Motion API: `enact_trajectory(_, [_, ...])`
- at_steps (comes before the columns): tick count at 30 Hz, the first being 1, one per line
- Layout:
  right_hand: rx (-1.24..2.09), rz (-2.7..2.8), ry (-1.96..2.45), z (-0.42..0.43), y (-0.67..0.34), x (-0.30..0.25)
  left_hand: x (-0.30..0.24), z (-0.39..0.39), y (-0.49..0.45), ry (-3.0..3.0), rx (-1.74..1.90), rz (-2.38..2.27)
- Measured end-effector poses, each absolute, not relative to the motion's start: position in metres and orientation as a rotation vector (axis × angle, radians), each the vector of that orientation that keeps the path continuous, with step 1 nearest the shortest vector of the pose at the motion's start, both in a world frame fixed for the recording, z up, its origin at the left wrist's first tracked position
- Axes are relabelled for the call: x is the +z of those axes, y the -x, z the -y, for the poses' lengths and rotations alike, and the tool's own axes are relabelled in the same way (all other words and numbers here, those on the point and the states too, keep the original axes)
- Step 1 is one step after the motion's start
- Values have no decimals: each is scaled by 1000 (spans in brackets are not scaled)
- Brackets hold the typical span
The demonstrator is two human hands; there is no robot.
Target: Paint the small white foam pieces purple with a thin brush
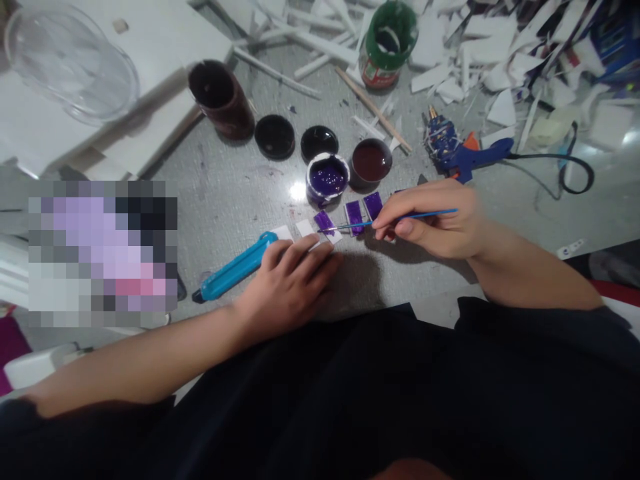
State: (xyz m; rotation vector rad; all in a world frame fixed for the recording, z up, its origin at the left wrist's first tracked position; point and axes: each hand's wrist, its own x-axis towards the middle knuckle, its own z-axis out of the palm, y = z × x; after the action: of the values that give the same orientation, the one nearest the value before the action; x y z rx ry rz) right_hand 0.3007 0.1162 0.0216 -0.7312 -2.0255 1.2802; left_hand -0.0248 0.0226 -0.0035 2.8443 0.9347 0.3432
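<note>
A grey tabletop (280,180) is strewn at the back with white offcuts (487,40). The left hand (295,277) is laid palm down, its fingers slightly bent, closed around nothing; its fingertips are rested near the lower edge of a part-painted piece (325,222). By the right hand (425,220), a paintbrush (425,215) is pinched, its tip brought to that piece, just beyond the left fingertips. The coating of the piece in purple appears to be in hand; the piece needs to be kept steady and the white part covered with light strokes, the fingertips being spared.

Among the containers, no contents can be made out in the clear plastic container (75,67). The brown jar (227,110) and the green jar (380,61) are stood open, their dark insides hard to read. The purple pot (325,199) is filled with glossy purple paint; beside it, dark red liquid is held in a shallow dish (364,185). Nearer the right hand, two purple pieces (355,218) are laid side by side
</note>
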Motion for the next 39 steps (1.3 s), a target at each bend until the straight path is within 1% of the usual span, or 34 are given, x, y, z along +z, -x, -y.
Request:
enact_trajectory(5, [1307,1987,755,-115,-300,21,-3,-23,24,-2869,384,-929])
enact_trajectory(16, [1262,2027,702,-116,-301,21,-4,-22,26,-2802,310,-939])
enact_trajectory(26, [1280,2055,762,-116,-303,20,-3,-23,24,-2863,318,-938])
enact_trajectory(34, [1285,2054,767,-116,-302,20,-7,-21,26,-2761,296,-955])
enact_trajectory(39, [1274,2049,779,-116,-302,18,-4,-23,25,-2837,329,-935])
